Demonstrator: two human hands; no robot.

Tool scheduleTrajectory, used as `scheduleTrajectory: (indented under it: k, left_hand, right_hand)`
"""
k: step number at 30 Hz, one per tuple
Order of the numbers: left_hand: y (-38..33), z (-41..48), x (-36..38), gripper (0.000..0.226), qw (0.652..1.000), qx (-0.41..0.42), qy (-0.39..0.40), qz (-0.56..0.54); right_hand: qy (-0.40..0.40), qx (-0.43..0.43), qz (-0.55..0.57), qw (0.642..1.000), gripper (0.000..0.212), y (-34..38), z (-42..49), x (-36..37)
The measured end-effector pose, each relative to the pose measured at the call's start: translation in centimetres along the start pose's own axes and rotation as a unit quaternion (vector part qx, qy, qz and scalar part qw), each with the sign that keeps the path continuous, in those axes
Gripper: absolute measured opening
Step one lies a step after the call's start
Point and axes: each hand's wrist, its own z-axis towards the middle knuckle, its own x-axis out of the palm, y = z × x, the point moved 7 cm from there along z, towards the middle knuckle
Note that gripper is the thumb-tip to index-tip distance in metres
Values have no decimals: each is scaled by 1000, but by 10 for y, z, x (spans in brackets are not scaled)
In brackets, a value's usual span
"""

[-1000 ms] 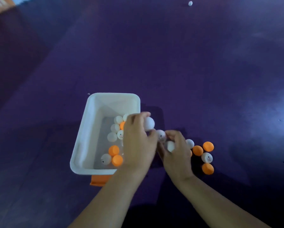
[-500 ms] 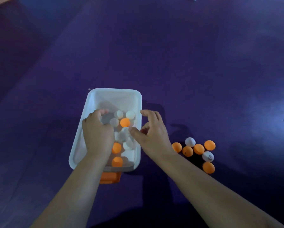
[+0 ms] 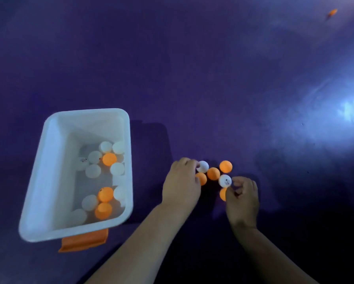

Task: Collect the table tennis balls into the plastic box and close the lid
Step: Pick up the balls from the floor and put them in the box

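the step in hand looks like scooping the last cluster of loose balls [image 3: 213, 173] off the purple surface [image 3: 192, 78]. done well, the two hands would close in from opposite sides so the balls are herded together rather than knocked apart — they are light and will roll at a nudge — and the lift should wait until each ball is properly cupped.

the left hand [image 3: 181, 186] lies palm down at the cluster's left edge, fingers curled over toward a white ball [image 3: 202, 166] and an orange ball [image 3: 201, 178], touching them; whether it has clamped on either cannot be told. the right hand [image 3: 241, 196] sits at the right edge, fingers bent and a little apart, tips touching a printed white ball [image 3: 225, 180], with another orange ball [image 3: 223, 194] half hidden under them.

the plastic box [image 3: 49, 160] stands open to the left, well apart from the cluster, already holding many balls. no lid is visible — only an orange latch [image 3: 84, 240] at its near end. one stray ball [image 3: 332, 12] lies far off.
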Motion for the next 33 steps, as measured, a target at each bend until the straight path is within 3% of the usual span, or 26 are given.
scheduleTrajectory:
  k: [9, 13, 17, 20, 24, 26, 30, 33]
  left_hand:
    - [24, 11, 60, 50, 989, -21, 71, 130]
    - [37, 6, 64, 34, 988, -72, 62, 124]
    - [36, 4, 60, 27, 993, -66, 47, 84]
    - [26, 7, 57, 24, 995, -52, 38, 72]
    - [19, 8, 71, 48, 990, -7, 93, 110]
    - [20, 7, 72, 51, 987, -4, 103, 120]
    - [20, 4, 68, 37, 989, -4, 86, 120]
    - [21, 0, 63, 35, 990, -24, 82, 115]
  right_hand:
    - [44, 47, -29, 998, 29, -42, 2, -1]
    - [96, 39, -91, 991, 37, -46, 0, 11]
    - [135, 32, -122, 983, 29, -47, 2, 18]
    - [100, 9, -93, 991, 23, -42, 3, 12]
    - [72, 36, -41, 996, 23, -34, 12, 5]
    - [69, 33, -85, 993, 24, -29, 18, 6]
    - [89, 21, -192, 977, 50, -28, 29, 16]
    - [94, -4, -234, 968, 44, -28, 32, 21]
